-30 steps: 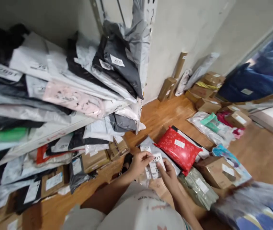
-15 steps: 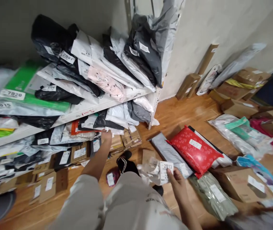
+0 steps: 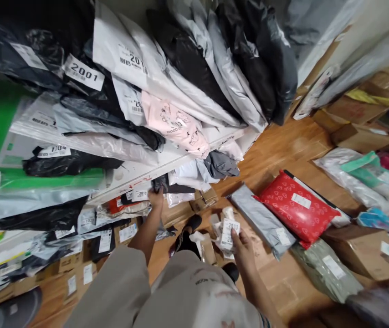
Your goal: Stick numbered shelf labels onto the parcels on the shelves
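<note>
My left hand (image 3: 156, 199) reaches under the shelf board, fingers closed on the edge of a black plastic parcel (image 3: 161, 183). Beside it lies a parcel label reading 2010 (image 3: 141, 195). My right hand (image 3: 243, 246) pinches a strip of white printed labels (image 3: 229, 233) over the floor; the top one appears to read 2013. Crumpled, whitish material hangs behind the strip. Above my left hand, a pink patterned parcel (image 3: 176, 123) rests on the upper shelf, next to a white mailer bag (image 3: 121, 50) and a black one labelled 2001 (image 3: 84, 73).
The white shelf edge (image 3: 126, 182) runs diagonally above my left arm. On the floor to the right lie a red parcel (image 3: 297, 207), a long grey parcel (image 3: 259, 218), a greenish parcel (image 3: 327, 269) and a cardboard box (image 3: 358, 250). More boxes stand under the shelf at left.
The view has moved closer to the shelf. My left hand has gone further in under the board and now grips the black parcel. My right hand still holds the label strip.
</note>
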Demonstrator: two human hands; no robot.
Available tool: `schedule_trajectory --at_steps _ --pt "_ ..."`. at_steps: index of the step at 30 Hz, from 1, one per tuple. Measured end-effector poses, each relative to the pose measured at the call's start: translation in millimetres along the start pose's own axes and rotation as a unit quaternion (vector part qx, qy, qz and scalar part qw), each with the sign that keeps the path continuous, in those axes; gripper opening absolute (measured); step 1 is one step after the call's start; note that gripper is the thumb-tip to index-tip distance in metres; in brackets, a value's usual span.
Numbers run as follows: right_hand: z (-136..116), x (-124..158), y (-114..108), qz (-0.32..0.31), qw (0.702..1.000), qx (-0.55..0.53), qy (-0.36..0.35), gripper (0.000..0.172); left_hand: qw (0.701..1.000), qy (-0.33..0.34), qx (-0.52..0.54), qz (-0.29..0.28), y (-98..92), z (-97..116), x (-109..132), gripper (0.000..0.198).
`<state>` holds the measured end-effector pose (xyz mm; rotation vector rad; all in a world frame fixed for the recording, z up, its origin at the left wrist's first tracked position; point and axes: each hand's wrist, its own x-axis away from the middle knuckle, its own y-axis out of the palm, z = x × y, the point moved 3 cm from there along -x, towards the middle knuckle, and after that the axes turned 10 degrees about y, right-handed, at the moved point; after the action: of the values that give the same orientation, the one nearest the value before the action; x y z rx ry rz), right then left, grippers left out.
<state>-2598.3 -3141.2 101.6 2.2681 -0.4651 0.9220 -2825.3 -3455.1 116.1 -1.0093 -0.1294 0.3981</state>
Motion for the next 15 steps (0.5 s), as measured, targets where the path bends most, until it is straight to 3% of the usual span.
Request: schedule_trajectory --at_steps 3,7,11,13,15 --pt "14 5 16 -0.045 0.998 0.032 0.029 0.033 1.000 0.028 0.002 0.001 1.3 2 -11 0.031" --pt "25 10 10 -0.046 0.999 0.017 0.022 0.031 0.996 0.087 0.016 0.017 25.5 40 3 0.030" --pt "32 19 9 -0.041 0.999 -0.001 -0.005 0.032 0.992 0.114 0.046 -0.002 51.0 73 25 0.033" --pt "35 27 12 -0.036 0.999 0.003 -0.006 0.033 0.992 0.109 0.063 -0.007 53.7 74 29 0.035" --pt "38 35 15 -0.026 1.000 0.016 0.003 0.032 0.993 0.086 0.079 -0.006 46.4 61 29 0.033"
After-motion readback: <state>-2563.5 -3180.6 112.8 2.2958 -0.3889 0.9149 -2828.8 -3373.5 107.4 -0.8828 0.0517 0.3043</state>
